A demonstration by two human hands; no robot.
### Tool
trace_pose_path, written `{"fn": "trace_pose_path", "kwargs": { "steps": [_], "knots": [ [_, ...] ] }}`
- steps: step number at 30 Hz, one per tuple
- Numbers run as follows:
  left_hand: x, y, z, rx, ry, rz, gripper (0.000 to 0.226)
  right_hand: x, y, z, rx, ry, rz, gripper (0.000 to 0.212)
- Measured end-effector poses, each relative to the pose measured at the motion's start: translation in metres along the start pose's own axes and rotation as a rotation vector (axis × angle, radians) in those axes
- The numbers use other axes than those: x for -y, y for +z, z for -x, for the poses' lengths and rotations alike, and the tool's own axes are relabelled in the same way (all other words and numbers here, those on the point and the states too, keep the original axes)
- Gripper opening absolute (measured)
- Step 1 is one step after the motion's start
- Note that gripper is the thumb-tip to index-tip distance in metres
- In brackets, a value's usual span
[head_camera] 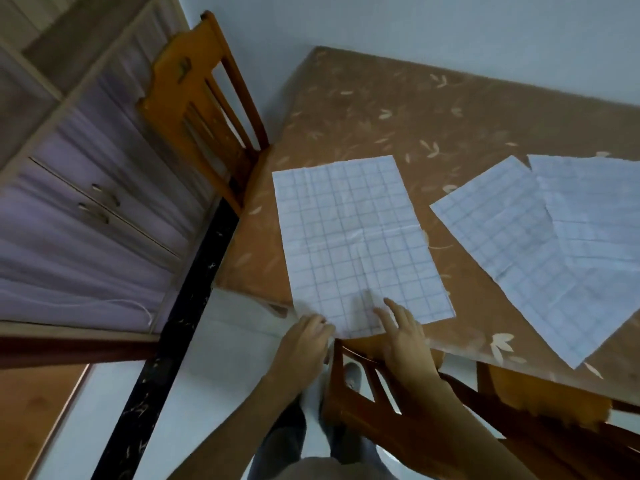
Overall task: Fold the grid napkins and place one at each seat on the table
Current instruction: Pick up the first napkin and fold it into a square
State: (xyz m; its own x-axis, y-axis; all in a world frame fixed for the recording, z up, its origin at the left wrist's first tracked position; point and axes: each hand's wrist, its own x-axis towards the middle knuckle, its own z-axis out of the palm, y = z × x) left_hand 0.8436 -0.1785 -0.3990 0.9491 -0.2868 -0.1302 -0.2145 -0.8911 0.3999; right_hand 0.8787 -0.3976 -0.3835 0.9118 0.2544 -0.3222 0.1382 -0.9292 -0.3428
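Observation:
A white napkin with a blue grid (356, 237) lies flat and unfolded on the brown leaf-patterned table (398, 109), its near edge at the table's front edge. My left hand (306, 336) pinches the napkin's near left corner. My right hand (403, 332) rests with spread fingers on the near edge of the same napkin. Two more grid napkins lie to the right, one (512, 244) partly under the other (595, 206), both unfolded.
A wooden chair (197, 98) stands at the table's left end. Another wooden chair (381, 403) is tucked under the near edge below my hands. A cabinet with curtained doors (86, 202) fills the left. Pale floor shows below.

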Motion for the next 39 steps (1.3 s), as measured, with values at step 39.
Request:
{"fn": "trace_pose_path", "kwargs": {
  "steps": [39],
  "knots": [
    [-0.024, -0.135, -0.095, -0.180, 0.035, 0.255, 0.010, -0.063, -0.141, -0.048, -0.309, -0.207, -0.119, 0.008]
  ]
}}
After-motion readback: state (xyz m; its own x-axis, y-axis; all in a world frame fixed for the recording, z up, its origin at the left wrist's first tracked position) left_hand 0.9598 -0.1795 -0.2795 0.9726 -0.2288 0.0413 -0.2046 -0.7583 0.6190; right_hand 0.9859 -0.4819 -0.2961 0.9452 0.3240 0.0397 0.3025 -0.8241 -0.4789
